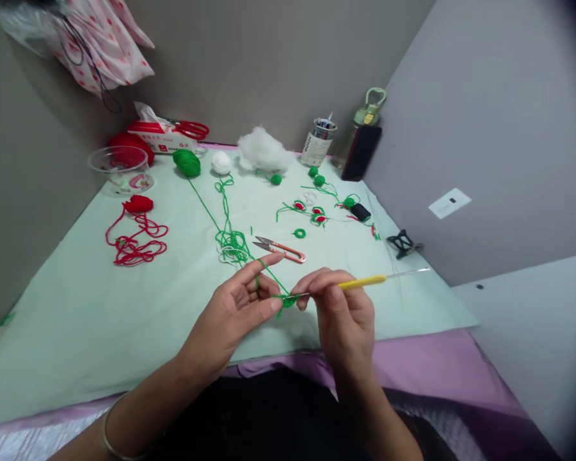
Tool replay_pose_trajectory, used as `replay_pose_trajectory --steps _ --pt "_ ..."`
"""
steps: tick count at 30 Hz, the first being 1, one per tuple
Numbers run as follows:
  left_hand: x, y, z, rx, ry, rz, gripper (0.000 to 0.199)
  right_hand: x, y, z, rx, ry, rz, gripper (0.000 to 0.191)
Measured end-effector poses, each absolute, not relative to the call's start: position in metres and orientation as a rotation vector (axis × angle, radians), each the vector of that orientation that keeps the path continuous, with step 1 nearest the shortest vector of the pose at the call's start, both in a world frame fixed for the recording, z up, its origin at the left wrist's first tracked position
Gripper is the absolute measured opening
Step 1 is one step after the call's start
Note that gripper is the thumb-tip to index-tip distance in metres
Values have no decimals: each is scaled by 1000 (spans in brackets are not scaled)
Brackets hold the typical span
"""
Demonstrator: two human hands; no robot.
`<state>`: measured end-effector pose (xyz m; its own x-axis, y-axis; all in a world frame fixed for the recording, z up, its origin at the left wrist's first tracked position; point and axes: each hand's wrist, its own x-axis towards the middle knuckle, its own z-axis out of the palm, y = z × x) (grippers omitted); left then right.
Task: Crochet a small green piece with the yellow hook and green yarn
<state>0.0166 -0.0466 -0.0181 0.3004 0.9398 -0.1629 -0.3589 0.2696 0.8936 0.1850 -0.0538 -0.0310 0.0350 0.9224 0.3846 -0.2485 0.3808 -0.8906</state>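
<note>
My left hand [240, 304] pinches a small green crochet piece [288, 301] between thumb and fingers. Green yarn loops around its fingers and runs over the raised index finger. In my right hand [343, 310] is a crochet hook [362, 282] with a yellow handle, its metal tip at the green piece. The yarn leads back to a green and white tangle [233, 245] and a green yarn ball [187, 163]. Just beyond my left fingertips lie orange-handled thread snips [281, 249]. A small green ring [299, 234] rests past them.
Red yarn [138, 246], a clear tub [125, 171], a tissue box [156, 137] and red scissors [192, 130] are at left. White stuffing [263, 150], a pen can [318, 144], a phone [361, 152] and a bottle line the back. Small red-green crochet pieces [319, 218] lie at centre right.
</note>
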Motion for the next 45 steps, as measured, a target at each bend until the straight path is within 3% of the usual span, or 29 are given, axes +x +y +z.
replay_pose_trajectory --steps 16,27,32,36,40,45 --pt "15 -50 -17 899 835 1033 47 185 -54 -28 -759 -1213 1011 22" --pt "18 -53 -18 1174 1092 1159 38 188 -64 -25 -817 -1588 620 24" --pt "20 -60 -20 1441 1172 1388 27 189 -66 -28 -802 -1743 452 28" --pt "21 -61 -19 1401 1167 1441 35 187 -69 -35 -883 -1908 163 42" --pt "19 -52 -17 921 906 1124 54 185 -68 -44 -887 -1893 -110 54" --pt "16 -44 -13 591 697 977 43 187 -61 -41 -838 -1648 346 29"
